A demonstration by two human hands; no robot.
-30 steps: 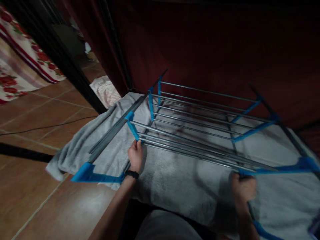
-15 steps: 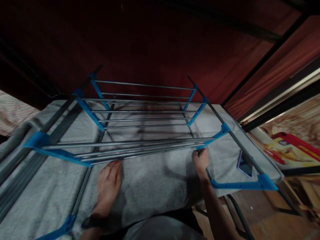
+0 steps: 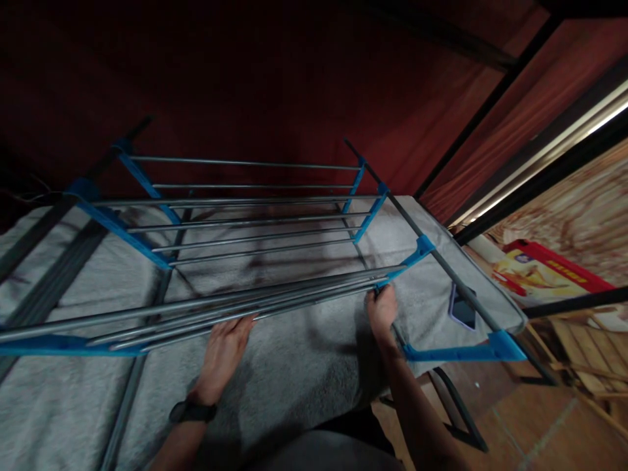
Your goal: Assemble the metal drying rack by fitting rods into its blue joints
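The left hand lies open and flat on the towel, just under the rods of the rack. The rack lies over this towel. It looks light and stiff but probably wobbly, so the blue joints are the best grip. The right hand is closed around the rod ends there.

Home: drying rack, tiled floor

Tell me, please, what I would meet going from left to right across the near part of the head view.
Black wristwatch → left hand, flat on the grey towel → right hand, gripping the drying rack → dark phone on the towel → red box.
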